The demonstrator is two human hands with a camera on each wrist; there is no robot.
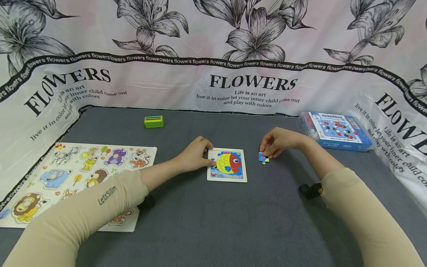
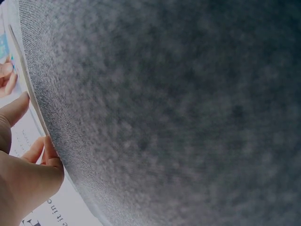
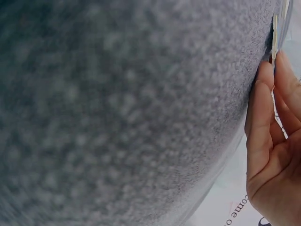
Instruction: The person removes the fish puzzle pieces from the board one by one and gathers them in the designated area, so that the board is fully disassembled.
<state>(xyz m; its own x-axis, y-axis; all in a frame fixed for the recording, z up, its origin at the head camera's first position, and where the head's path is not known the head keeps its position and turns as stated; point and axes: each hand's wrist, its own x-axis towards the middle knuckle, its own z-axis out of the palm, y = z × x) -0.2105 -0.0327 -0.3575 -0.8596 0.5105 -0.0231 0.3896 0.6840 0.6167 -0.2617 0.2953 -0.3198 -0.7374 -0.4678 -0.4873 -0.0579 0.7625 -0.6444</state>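
A small square fish jigsaw board (image 1: 244, 165) with a white rim lies on the grey cloth, showing a yellow fish with a red head. My left hand (image 1: 197, 154) holds it by its left side, thumb on the lower part and fingers at the upper left corner. To the right of the board, my right hand (image 1: 279, 142) pinches a small blue jigsaw piece (image 1: 262, 157) with a bit of yellow, just apart from the board. In the right wrist view the piece (image 3: 275, 37) shows edge-on between thumb and fingertips.
A large animal puzzle board (image 1: 76, 178) lies at the left, partly under the left forearm. A green box (image 1: 154, 123) with coloured strips on top stands at the back. At the back right is a clear and blue plastic case (image 1: 343, 131). A flower-print sheet (image 1: 160, 79) hangs behind.
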